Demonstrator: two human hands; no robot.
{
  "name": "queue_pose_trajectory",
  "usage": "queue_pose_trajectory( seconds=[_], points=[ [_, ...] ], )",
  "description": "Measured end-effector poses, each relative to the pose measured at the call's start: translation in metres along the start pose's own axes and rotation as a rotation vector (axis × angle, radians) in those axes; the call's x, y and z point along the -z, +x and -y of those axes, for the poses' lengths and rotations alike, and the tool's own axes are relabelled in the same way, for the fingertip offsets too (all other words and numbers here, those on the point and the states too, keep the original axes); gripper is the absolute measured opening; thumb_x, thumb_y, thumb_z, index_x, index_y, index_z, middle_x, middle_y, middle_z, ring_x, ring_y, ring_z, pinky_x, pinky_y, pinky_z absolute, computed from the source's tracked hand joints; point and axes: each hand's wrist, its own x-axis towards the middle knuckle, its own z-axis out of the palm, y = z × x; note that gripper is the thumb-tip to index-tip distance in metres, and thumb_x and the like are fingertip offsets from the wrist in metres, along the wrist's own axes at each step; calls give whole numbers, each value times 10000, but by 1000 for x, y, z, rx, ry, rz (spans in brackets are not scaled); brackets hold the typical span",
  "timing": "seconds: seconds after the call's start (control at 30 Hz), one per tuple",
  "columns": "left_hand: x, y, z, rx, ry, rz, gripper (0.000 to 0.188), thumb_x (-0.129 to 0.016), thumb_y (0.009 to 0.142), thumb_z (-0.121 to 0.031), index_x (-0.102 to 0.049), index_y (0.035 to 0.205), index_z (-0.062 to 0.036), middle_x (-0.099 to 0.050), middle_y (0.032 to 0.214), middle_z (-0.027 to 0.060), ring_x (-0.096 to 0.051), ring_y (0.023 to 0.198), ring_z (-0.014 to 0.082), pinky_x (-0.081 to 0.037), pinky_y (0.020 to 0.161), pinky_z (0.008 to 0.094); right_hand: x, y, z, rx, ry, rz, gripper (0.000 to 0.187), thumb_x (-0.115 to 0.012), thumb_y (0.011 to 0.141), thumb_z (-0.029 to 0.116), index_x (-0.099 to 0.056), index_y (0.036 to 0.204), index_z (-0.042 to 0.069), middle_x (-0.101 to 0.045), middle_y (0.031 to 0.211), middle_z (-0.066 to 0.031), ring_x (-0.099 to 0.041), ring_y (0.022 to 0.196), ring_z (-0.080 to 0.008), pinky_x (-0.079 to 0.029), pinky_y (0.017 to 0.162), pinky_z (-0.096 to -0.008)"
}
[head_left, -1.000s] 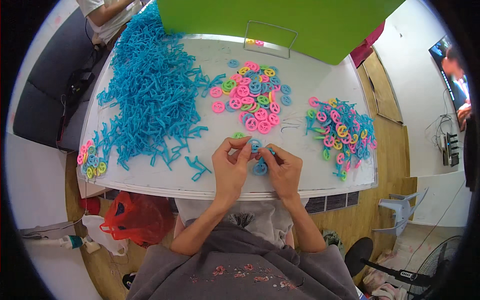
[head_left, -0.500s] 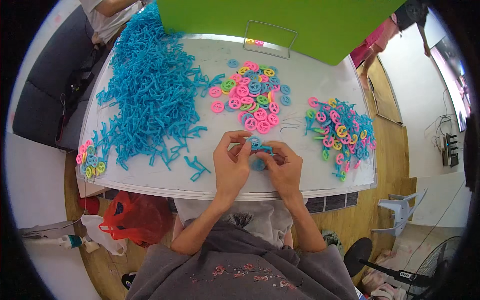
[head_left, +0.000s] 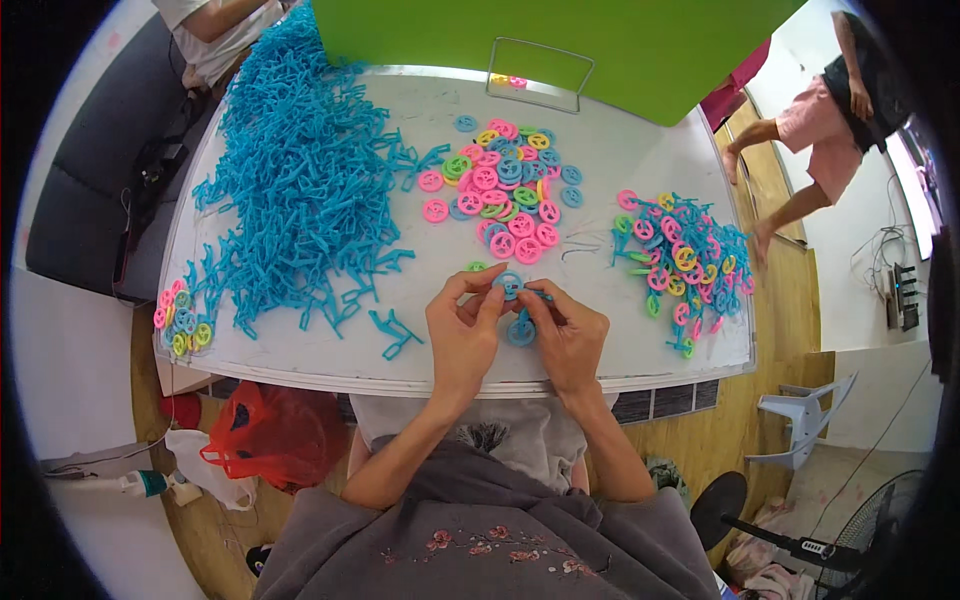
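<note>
My left hand (head_left: 462,335) and my right hand (head_left: 567,335) meet over the near edge of the white table (head_left: 640,345). Together they pinch a small blue plastic piece with round blue wheels (head_left: 512,289); another blue wheel (head_left: 521,332) shows between the hands. A big heap of blue plastic frames (head_left: 300,190) lies to the left. Loose pink, green, yellow and blue wheels (head_left: 505,190) are spread beyond my hands. Assembled blue pieces with coloured wheels (head_left: 685,262) are piled at the right.
A single blue frame (head_left: 393,332) lies left of my left hand. A small cluster of wheels (head_left: 180,320) sits at the table's left corner. A green board (head_left: 560,40) stands at the far edge. A person (head_left: 830,110) walks at the right; another sits at top left (head_left: 215,30). A red bag (head_left: 270,440) lies below.
My hands stay at the same spot, fingers shifting slightly on the blue piece. A person has walked into view at the upper right.
</note>
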Motion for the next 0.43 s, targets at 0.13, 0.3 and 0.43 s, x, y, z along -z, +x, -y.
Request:
queue_pose_trajectory(
  seconds=[0.13, 0.3, 0.43],
  points=[
    [0, 0, 1, 39, -20, -7, 228, -569, 918, -43, -579, 1129, 43, -581, 953, 65, -613, 916, 161, -542, 827, 316, -1, -1, 3, -4, 45, -24, 142, -657, 869, 67, -674, 963, -38, -678, 714, -43, -584, 649, -45, -463, 573, -201],
    [-3, -1, -2, 122, -41, -25, 222, -559, 918, -33, -582, 1126, 42, -593, 990, 71, -612, 910, 157, -535, 830, 310, -3, -1, -3, -23, 20, -71, 125, -664, 860, 94, -682, 940, 0, -641, 645, -75, -553, 572, -54, -428, 515, -219],
    [1, 0, 5, 33, 15, -16, 224, -545, 917, -3, -581, 1133, 46, -594, 965, 78, -634, 870, 166, -545, 795, 288, -5, -4, -4, -143, 150, -54, 144, -669, 873, 114, -706, 975, 19, -687, 736, -51, -611, 667, -76, -479, 583, -207]
  ],
)
